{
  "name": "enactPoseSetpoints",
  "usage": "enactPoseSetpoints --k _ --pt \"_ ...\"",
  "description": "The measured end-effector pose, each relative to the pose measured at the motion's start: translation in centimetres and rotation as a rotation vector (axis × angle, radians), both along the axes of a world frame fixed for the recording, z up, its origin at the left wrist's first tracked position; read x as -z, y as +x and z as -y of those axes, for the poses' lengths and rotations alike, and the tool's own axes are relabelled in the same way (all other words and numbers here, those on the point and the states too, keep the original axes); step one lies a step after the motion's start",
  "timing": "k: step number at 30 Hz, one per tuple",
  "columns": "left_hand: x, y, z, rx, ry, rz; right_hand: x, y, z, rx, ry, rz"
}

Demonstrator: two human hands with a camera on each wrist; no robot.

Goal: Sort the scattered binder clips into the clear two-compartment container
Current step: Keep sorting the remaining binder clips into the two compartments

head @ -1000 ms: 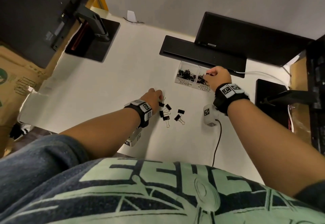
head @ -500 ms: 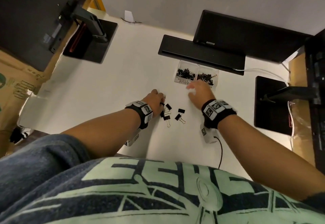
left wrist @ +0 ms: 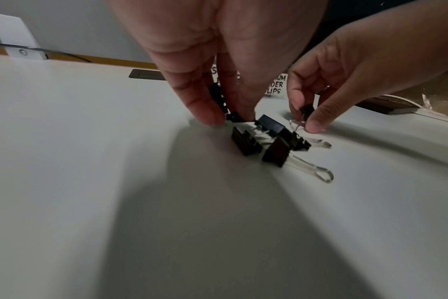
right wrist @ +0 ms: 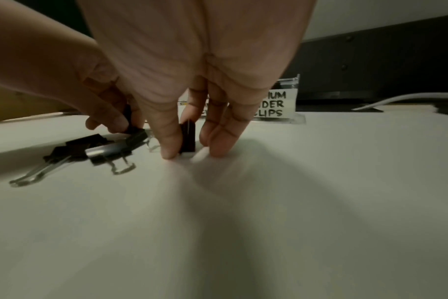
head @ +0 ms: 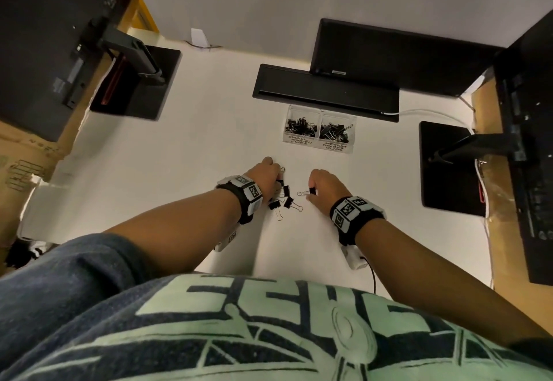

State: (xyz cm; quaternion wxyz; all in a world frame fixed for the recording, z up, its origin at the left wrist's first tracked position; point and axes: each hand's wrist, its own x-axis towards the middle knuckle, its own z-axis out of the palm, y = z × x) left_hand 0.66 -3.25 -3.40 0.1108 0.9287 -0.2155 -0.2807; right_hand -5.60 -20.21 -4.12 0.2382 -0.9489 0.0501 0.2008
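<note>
Several black binder clips lie scattered on the white desk between my hands. My left hand pinches a small black clip at the pile's far edge. My right hand pinches another black clip standing on the desk, thumb on one side and fingers on the other. The clear two-compartment container, labelled for small and medium clips, stands beyond both hands with black clips in each half.
A black bar and a monitor stand right behind the container. Monitor bases sit at the far left and at the right. A white cable runs along the back right. The desk's front edge is close to my body.
My right hand has come back from the container's right compartment to the desk and taken hold of a clip. The left hand has stayed at the pile.
</note>
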Motion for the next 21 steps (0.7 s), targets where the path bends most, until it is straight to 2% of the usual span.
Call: enactPoseSetpoints --k 4,10,14,18,21 --pt "-1.5 0.7 1.4 0.033 -0.071 0.0 -0.3 -0.5 1.9 0.225 0.115 -0.004" --pt "-5.0 2.8 5.4 0.037 -0.286 0.099 -1.6 0.0 5.2 0.624 0.361 0.085" --pt "-6.3 4.1 8.6 0.008 -0.351 0.102 -3.2 0.9 7.2 0.702 0.412 0.207" --pt "-6.5 5.3 11.6 0.045 -0.188 0.087 -4.1 2.5 9.0 0.68 0.335 0.288" --pt "-5.9 5.6 12.4 0.192 0.002 0.142 -4.7 4.0 9.6 0.654 0.3 0.317"
